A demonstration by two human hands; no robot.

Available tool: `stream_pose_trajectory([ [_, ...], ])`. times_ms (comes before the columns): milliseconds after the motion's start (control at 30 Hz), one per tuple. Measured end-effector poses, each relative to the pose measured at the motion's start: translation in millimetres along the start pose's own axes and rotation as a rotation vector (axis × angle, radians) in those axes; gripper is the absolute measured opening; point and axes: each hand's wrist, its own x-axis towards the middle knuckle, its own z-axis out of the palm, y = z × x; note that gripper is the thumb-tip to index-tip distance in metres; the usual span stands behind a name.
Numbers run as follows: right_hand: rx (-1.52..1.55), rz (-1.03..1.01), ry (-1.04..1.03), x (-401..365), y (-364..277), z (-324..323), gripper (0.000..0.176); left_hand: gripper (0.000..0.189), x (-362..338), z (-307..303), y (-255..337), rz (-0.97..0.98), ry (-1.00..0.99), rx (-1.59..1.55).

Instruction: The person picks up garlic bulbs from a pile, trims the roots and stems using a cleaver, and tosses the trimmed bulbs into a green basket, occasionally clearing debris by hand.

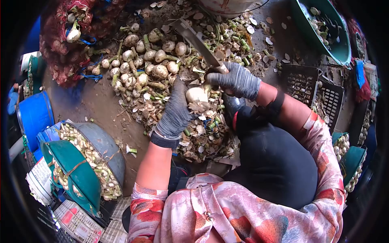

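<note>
In a grey knit glove, my left hand [176,111] is closed around a large white garlic bulb [197,94], whose brown roots point toward my body. My right hand [239,81], gloved alike, grips the handle of a knife [199,43]. Its broad blade points up and to the left, above the bulb's stem end and apart from it. Beyond my left hand lies a heap of garlic bulbs [159,71] with thick stems. Cut green stems, root ends and peel [202,141] cover the ground under both hands.
A red mesh sack [60,52] of bulbs stands at upper left. At left are a grey tub [115,146] full of garlic, a green basin [77,172] and a blue bucket [35,115]. Another green basin [340,48] and black crates [300,83] sit at right; a white bucket [231,6] is at top.
</note>
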Motion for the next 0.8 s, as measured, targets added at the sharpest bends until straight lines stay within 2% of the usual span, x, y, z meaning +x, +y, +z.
stream_pose_trajectory([
  [33,0.149,0.265,-0.08,4,-3,-9,0.035,0.042,2,-7,-9,0.317,-0.015,0.401],
  [67,0.469,0.303,-0.06,6,6,-4,0.036,0.048,2,-9,-18,0.14,-0.091,0.045],
  [133,0.582,0.308,-0.204,5,-1,-2,0.042,0.059,4,-10,-26,-0.239,-0.036,-0.771],
  [167,0.611,0.283,-0.28,7,5,-1,0.042,0.062,12,-7,-32,-0.331,-0.09,-1.241],
  [233,0.383,0.262,-0.147,1,-10,1,0.037,0.067,16,-1,-34,-0.238,-0.017,-0.963],
  [267,0.158,0.266,-0.064,-1,-16,-2,0.036,0.068,26,-5,-36,-0.222,-0.213,-1.267],
  [300,-0.068,0.267,0.017,-1,-18,-3,0.035,0.064,25,-6,-37,-0.173,-0.093,-0.969],
  [333,-0.203,-0.082,0.141,2,2,-5,0.035,0.062,25,-9,-37,-0.112,0.022,-0.562],
  [367,-0.385,-0.141,0.17,1,18,-15,0.042,0.063,27,-12,-37,-0.048,0.087,-0.261],
  [400,-0.479,-0.211,0.207,-11,9,-17,0.039,0.066,27,-15,-37,0.006,0.126,-0.06],
  [433,-0.57,-0.278,0.246,-29,-6,-17,0.037,0.072,22,-16,-38,0.162,0.15,0.119],
  [467,-0.693,-0.264,0.204,-38,-12,-18,0.034,0.071,20,-14,-30,0.105,0.092,0.165],
  [500,-0.792,-0.402,0.173,-46,-15,-17,0.031,0.069,21,-11,-23,0.048,0.033,0.21],
  [567,-0.853,-0.472,0.077,-56,-26,-16,0.029,0.057,24,-37,-90,-0.1,-0.175,-0.136],
  [600,-0.919,-0.384,0.021,-57,-29,-12,0.025,0.055,21,-35,-88,-0.083,-0.176,-0.254],
  [700,-0.937,-0.395,0.012,-54,-27,-9,0.022,0.052,12,-29,-77,-0.026,-0.173,-0.608],
  [767,-0.967,-0.349,-0.013,-51,-22,-8,0.02,0.05,15,-23,-66,-0.133,-0.194,-0.985],
  [800,-0.967,-0.344,-0.011,-49,-17,-6,0.02,0.05,20,-17,-56,-0.267,-0.216,-1.244],
])
